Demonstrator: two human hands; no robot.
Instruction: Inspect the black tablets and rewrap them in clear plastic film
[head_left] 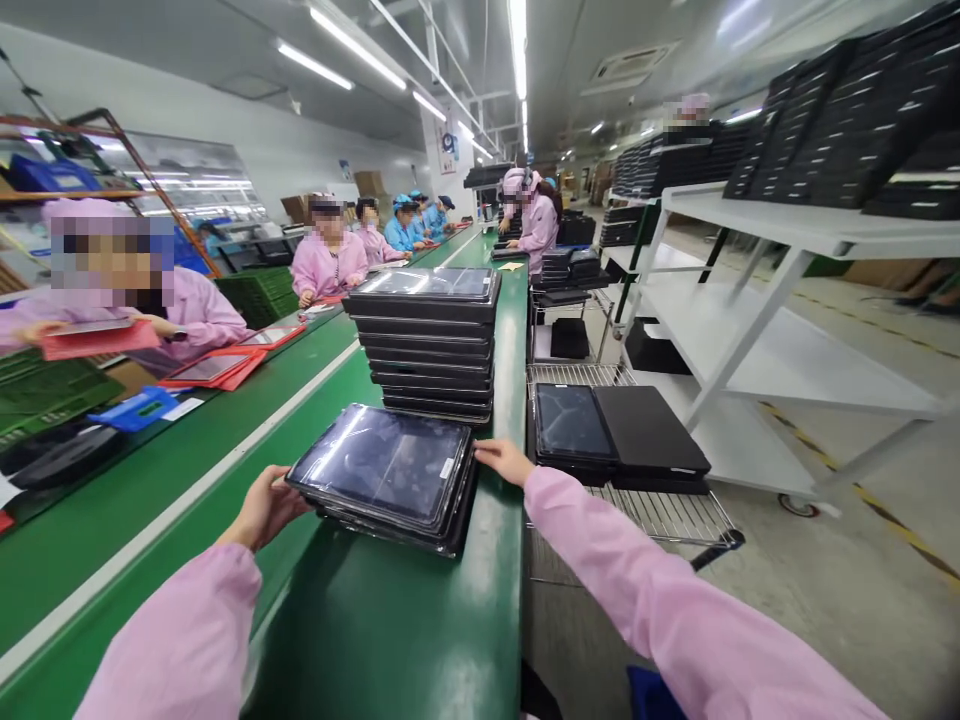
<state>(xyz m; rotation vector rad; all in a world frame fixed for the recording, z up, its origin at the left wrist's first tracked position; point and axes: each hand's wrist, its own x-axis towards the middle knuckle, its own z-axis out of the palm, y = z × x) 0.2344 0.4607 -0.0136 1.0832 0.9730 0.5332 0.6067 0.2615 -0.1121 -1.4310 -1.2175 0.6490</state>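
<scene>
In front of the stack [427, 350], a tablet pile [386, 470] is clamped at opposite sides by fingers of left hand [262, 508] and right hand [508, 460].

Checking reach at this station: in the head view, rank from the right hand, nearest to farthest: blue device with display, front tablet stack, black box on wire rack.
1. Front tablet stack: on the green surface, at the right hand.
2. Black box: to its right, on the wire rack.
3. Blue device: far left, across the green surface.
</scene>
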